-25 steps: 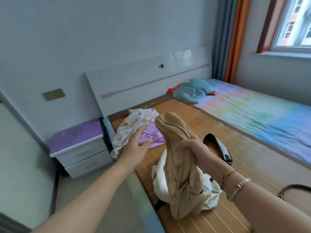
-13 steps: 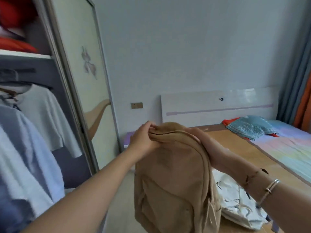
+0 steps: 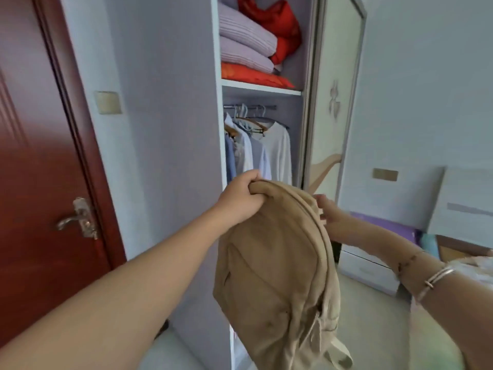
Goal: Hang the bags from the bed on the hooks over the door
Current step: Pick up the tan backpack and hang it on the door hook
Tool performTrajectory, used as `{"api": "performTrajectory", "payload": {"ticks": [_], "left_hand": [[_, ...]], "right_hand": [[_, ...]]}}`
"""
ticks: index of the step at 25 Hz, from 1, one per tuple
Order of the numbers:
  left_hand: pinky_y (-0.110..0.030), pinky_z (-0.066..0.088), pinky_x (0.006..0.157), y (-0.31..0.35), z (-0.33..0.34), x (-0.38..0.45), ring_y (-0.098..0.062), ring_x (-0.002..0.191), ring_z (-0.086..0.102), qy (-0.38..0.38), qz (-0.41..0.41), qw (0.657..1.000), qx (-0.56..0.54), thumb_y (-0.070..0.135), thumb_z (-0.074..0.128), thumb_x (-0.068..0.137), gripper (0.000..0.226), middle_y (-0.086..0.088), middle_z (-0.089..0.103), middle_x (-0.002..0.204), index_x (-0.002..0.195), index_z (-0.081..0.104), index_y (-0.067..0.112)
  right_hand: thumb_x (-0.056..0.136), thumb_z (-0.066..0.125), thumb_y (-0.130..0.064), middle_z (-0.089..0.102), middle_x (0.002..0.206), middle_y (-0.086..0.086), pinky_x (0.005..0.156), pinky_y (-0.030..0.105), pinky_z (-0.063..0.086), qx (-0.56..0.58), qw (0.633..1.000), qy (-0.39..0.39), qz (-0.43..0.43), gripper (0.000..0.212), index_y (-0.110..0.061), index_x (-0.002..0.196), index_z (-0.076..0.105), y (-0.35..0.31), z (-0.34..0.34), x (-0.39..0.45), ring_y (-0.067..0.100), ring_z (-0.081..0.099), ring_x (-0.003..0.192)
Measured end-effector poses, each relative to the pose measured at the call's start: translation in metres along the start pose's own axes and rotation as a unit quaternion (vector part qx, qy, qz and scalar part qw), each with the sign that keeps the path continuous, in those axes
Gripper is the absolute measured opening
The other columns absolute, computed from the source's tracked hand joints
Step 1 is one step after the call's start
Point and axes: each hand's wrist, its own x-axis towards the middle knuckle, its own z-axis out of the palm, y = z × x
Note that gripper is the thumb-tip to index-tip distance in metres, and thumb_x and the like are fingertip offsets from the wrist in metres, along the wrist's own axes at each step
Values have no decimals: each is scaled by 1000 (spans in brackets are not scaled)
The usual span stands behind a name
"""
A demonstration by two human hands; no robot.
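Observation:
A tan canvas backpack (image 3: 277, 265) hangs in the air in front of me. My left hand (image 3: 240, 198) is shut on its top edge and carries its weight. My right hand (image 3: 326, 209) is just behind the bag's upper right side, fingers spread, at most brushing the fabric. A dark red door (image 3: 34, 169) with a metal lever handle (image 3: 77, 220) stands shut at the left. No hooks are visible on it; its top is out of view. A corner of the bed (image 3: 464, 249) shows at the far right.
An open wardrobe (image 3: 184, 129) stands straight ahead, with shirts on hangers (image 3: 261, 148) and folded bedding (image 3: 248, 46) on the shelf above. Its sliding door (image 3: 333, 102) is pushed right. A purple-topped nightstand (image 3: 378, 252) sits by the bed.
My view has swung left from the bed to the wardrobe and door. The backpack came up off the bed; my left hand took its top, and my right hand let go.

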Motion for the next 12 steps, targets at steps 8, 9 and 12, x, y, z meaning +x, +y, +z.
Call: {"api": "performTrajectory", "payload": {"ticks": [8, 9, 12], "left_hand": [[-30, 28, 60, -61, -216, -75, -16, 68, 40, 157, -87, 983, 48, -1, 43, 74, 12, -4, 44, 68, 72, 51, 7], [-30, 31, 61, -74, -245, -86, -17, 72, 43, 159, -107, 979, 74, -2, 42, 74, 13, -5, 48, 71, 75, 52, 6], [-35, 49, 80, -119, -326, -119, -24, 99, 59, 48, -213, 962, 162, -6, 46, 72, 27, -6, 64, 105, 86, 57, 14]], "right_hand": [[87, 49, -9, 68, 75, 1, 55, 17, 46, 90, 992, -15, -86, 13, -7, 85, 62, -186, 158, 74, 15, 61, 75], [88, 45, -7, 67, 62, -5, 48, 11, 45, 134, 986, -12, -94, 12, -10, 82, 56, -213, 177, 83, 10, 64, 65], [89, 44, -8, 65, 55, -6, 41, 9, 43, 176, 973, -36, -144, 8, -13, 86, 49, -295, 236, 110, -1, 61, 46]]}}
